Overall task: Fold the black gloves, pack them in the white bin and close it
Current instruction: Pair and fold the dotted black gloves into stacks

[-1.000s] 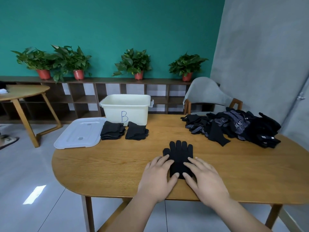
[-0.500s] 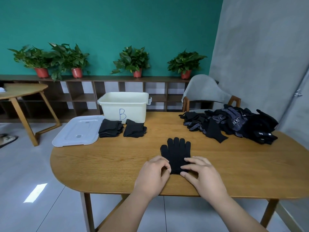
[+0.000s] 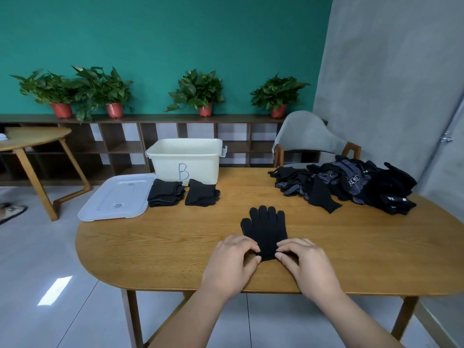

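A black glove (image 3: 266, 228) lies flat on the wooden table (image 3: 155, 242), fingers pointing away from me. My left hand (image 3: 232, 264) pinches the cuff's left corner and my right hand (image 3: 305, 264) pinches its right corner. The white bin (image 3: 185, 160) marked "B" stands open at the table's far left side. Its lid (image 3: 116, 195) lies flat to the left, hanging partly over the table's edge. Two stacks of folded gloves (image 3: 165, 193) (image 3: 202, 195) sit in front of the bin. A heap of unfolded black gloves (image 3: 351, 183) fills the far right.
A grey chair (image 3: 307, 136) stands behind the table at the right. A second wooden table (image 3: 32, 136) is at the far left. Potted plants (image 3: 198, 92) line a low shelf along the teal wall.
Both hands have slid back from lying flat on the glove to its cuff, and their fingers have curled to pinch it. The view has shifted slightly.
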`<action>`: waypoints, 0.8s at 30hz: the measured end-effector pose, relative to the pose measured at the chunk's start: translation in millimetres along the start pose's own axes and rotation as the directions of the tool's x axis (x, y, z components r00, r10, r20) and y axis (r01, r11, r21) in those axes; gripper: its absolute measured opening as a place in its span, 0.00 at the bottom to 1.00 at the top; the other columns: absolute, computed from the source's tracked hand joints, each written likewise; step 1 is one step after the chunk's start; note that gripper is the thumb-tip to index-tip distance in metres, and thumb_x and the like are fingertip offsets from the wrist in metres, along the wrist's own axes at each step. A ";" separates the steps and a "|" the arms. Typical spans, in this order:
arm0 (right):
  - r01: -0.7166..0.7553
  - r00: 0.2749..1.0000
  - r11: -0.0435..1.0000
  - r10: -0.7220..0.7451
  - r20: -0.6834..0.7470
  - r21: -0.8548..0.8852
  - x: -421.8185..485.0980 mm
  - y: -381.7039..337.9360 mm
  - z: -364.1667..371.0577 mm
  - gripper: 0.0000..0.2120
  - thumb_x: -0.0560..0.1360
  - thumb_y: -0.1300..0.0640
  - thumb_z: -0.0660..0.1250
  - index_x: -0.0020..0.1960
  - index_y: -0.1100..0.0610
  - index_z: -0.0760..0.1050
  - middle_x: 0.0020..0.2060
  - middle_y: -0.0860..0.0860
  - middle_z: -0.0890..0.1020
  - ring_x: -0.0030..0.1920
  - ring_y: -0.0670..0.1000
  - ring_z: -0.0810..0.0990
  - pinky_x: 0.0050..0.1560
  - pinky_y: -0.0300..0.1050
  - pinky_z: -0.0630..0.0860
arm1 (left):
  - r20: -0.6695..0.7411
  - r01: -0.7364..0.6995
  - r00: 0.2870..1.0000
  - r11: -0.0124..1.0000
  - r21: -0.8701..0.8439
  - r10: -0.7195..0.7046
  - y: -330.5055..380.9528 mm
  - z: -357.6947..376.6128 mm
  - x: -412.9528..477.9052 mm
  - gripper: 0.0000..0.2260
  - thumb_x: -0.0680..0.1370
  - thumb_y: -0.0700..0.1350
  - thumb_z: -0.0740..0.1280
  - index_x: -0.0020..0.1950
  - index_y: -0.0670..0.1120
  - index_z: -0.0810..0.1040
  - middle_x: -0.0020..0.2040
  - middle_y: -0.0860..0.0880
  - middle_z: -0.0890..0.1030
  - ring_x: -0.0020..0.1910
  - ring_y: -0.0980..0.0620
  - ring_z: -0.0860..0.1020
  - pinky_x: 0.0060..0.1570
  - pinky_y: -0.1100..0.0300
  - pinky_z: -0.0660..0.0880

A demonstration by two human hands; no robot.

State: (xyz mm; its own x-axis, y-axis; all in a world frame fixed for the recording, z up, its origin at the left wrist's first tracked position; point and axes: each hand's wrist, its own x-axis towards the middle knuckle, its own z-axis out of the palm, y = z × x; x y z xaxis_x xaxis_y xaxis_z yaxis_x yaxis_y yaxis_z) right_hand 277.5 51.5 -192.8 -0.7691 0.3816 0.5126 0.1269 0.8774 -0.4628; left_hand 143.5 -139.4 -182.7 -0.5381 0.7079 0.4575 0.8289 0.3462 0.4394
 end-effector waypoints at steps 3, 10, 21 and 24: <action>-0.007 1.000 1.000 0.007 -0.004 0.007 -0.5 -0.2 -1.2 0.05 0.78 0.49 0.74 0.53 0.46 0.85 0.52 0.35 0.83 0.57 0.39 0.78 0.58 0.41 0.78 | 0.001 -0.008 1.000 1.000 0.012 0.008 1.2 -1.5 0.0 0.16 0.80 0.61 0.69 0.67 0.61 0.79 0.66 0.64 0.77 0.68 0.63 0.70 0.70 0.56 0.69; 0.025 1.000 0.998 -0.025 -0.012 0.052 -3.3 -5.1 -9.0 0.07 0.79 0.43 0.69 0.53 0.44 0.83 0.48 0.33 0.81 0.56 0.39 0.77 0.56 0.43 0.78 | 0.008 -0.040 0.999 0.999 0.025 0.040 3.7 -5.2 -0.3 0.16 0.80 0.58 0.71 0.67 0.60 0.81 0.65 0.64 0.78 0.68 0.63 0.69 0.69 0.57 0.69; -0.044 0.997 0.994 0.038 0.061 0.098 -0.4 -2.8 -12.0 0.12 0.78 0.53 0.74 0.60 0.41 0.82 0.53 0.34 0.83 0.56 0.39 0.80 0.57 0.41 0.79 | -0.046 0.039 0.998 0.999 -0.035 -0.040 4.8 -5.7 -0.6 0.14 0.83 0.60 0.65 0.67 0.60 0.79 0.63 0.64 0.78 0.64 0.63 0.71 0.66 0.57 0.72; -0.130 0.992 0.967 0.127 0.027 0.219 -1.6 -6.9 -19.3 0.08 0.80 0.49 0.73 0.58 0.41 0.82 0.47 0.34 0.85 0.49 0.40 0.83 0.50 0.35 0.77 | -0.042 0.064 0.997 0.997 -0.031 -0.065 5.3 -6.4 -1.5 0.15 0.83 0.60 0.66 0.69 0.61 0.76 0.64 0.64 0.78 0.65 0.64 0.71 0.67 0.60 0.71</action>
State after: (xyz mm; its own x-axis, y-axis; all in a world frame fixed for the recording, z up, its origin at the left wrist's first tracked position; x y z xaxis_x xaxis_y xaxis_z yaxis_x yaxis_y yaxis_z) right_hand 289.9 50.4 -176.4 -0.7634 0.4820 0.4300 0.0856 0.7354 -0.6722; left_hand 147.7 -142.6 -176.1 -0.5967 0.6576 0.4598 0.7879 0.3713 0.4913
